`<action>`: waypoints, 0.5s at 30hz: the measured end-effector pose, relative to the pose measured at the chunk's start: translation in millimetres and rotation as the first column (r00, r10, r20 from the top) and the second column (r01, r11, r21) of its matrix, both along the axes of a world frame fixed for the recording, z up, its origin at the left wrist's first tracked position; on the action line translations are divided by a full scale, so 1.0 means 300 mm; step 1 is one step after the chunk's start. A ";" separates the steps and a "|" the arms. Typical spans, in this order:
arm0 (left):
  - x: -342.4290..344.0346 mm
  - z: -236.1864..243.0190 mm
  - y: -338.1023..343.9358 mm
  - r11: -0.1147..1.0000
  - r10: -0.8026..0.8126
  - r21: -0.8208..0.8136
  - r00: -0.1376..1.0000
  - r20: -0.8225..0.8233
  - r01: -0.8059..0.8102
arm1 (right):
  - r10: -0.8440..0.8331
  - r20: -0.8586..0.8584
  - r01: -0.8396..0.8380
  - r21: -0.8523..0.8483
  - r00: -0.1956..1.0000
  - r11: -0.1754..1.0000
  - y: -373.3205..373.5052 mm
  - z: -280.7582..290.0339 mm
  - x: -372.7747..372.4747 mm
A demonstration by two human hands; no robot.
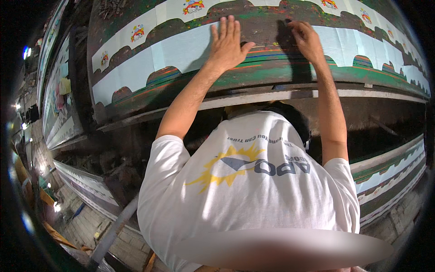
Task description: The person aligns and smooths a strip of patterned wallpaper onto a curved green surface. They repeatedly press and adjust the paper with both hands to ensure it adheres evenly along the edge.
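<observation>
Head view: the left hand, fingers spread wide, is placed at the end of a pale-blue cut panel on the stained table. The right hand is curled narrowly; its hold cannot be told.

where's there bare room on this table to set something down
A bare patch of the dark, paint-spattered tabletop lies between the left hand and right hand. A narrow green-painted strip runs between the scalloped pale-blue sheets and the pale straight rail. Those sheets crowd the surface beyond either hand.
</observation>
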State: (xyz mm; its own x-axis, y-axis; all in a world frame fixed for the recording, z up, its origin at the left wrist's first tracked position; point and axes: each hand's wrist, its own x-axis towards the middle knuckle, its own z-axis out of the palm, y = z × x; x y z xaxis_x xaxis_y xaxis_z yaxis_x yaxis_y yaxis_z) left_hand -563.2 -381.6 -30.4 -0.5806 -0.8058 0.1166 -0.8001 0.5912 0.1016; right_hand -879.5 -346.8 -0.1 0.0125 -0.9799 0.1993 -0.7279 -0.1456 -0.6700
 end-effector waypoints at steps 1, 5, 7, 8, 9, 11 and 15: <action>-0.058 0.007 0.015 0.999 -0.032 0.011 0.999 0.007 0.032 | 0.007 -0.086 -0.014 -0.074 0.996 0.997 0.002 -0.012 -0.066; -0.293 0.047 0.120 0.980 -0.172 0.089 0.981 -0.095 0.180 | 0.039 -0.397 -0.112 -0.163 0.917 0.980 -0.001 -0.039 -0.263; -0.394 0.068 0.210 0.963 -0.224 0.110 0.956 -0.188 0.247 | 0.066 -0.483 -0.152 -0.141 0.873 0.978 0.023 -0.044 -0.304; -0.436 0.080 0.240 0.961 -0.220 0.122 0.951 -0.218 0.250 | 0.070 -0.496 -0.154 -0.131 0.865 0.979 0.025 -0.040 -0.319; -0.477 0.090 0.261 0.958 -0.217 0.131 0.944 -0.249 0.255 | 0.074 -0.512 -0.141 -0.094 0.856 0.985 0.025 -0.034 -0.334; -0.547 0.109 0.289 0.968 -0.202 0.070 0.913 -0.354 0.241 | 0.084 -0.498 -0.130 -0.059 0.863 0.990 0.015 -0.025 -0.354; -0.628 0.130 0.292 0.973 -0.118 0.118 0.865 -0.488 0.200 | 0.093 -0.395 -0.157 -0.133 0.914 0.979 -0.034 -0.031 -0.370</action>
